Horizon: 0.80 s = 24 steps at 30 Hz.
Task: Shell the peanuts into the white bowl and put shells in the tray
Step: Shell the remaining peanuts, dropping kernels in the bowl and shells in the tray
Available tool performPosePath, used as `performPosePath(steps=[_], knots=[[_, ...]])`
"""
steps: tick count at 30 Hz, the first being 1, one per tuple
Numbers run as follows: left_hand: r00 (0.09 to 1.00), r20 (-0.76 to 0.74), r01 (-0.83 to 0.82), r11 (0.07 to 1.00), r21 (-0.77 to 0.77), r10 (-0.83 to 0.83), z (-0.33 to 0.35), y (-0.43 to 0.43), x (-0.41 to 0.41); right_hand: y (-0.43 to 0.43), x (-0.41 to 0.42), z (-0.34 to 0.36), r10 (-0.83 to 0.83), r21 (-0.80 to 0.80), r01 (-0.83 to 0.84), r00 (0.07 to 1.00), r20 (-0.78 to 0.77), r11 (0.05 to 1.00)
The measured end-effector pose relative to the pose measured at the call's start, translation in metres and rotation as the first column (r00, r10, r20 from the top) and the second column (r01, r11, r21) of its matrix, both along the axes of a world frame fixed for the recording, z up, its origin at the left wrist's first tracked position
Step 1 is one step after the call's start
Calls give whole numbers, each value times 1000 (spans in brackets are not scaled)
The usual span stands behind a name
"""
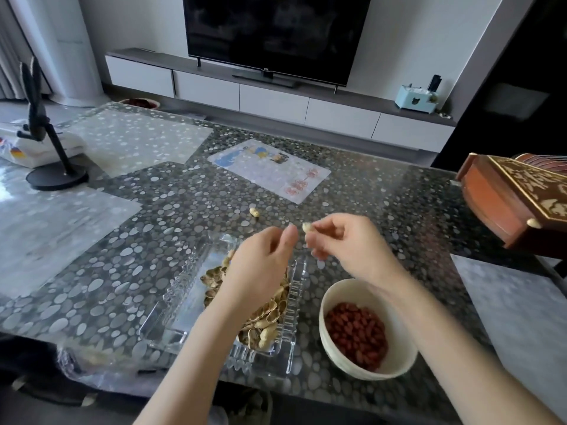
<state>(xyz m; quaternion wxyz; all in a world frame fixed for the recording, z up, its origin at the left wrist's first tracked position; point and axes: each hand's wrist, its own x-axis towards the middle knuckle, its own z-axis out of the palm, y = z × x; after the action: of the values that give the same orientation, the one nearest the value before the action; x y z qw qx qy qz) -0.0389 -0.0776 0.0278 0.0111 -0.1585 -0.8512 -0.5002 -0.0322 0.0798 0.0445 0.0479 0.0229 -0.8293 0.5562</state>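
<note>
Grey pebble pattern covers the table (383, 191). On it sits a clear tray (171, 320) heaped with shells (270, 320). Just right of it is the white bowl (399, 361) of red kernels (356, 335). The left hand (260, 265) curls above the tray; I cannot tell whether it holds anything. The right hand (349, 243) pinches a peanut (306, 227). A loose peanut (254, 212) lies on the table beyond.

shells (264, 321) partly behind left hand (260, 266), wooden box (515, 207) cut off
</note>
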Motion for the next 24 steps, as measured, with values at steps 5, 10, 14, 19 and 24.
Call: performPosePath(steps=[5,10,14,19,24], knots=[[968,16,245,958,148,-250,1,21,27,8,69,3,-14,-51,13,1000,-22,999],[913,1,400,898,184,-408,1,35,42,24,95,-10,-87,-10,87,993,-80,996],[895,105,398,883,248,-433,0,47,47,36,105,-10,-81,19,82,995,-53,996],[858,163,408,840,357,-486,3,58,56,48,106,-7,20,202,-17,1000,-12,979],[879,180,316,823,472,-441,1,67,64,51,106,-8,41,138,-36,999,-34,990]])
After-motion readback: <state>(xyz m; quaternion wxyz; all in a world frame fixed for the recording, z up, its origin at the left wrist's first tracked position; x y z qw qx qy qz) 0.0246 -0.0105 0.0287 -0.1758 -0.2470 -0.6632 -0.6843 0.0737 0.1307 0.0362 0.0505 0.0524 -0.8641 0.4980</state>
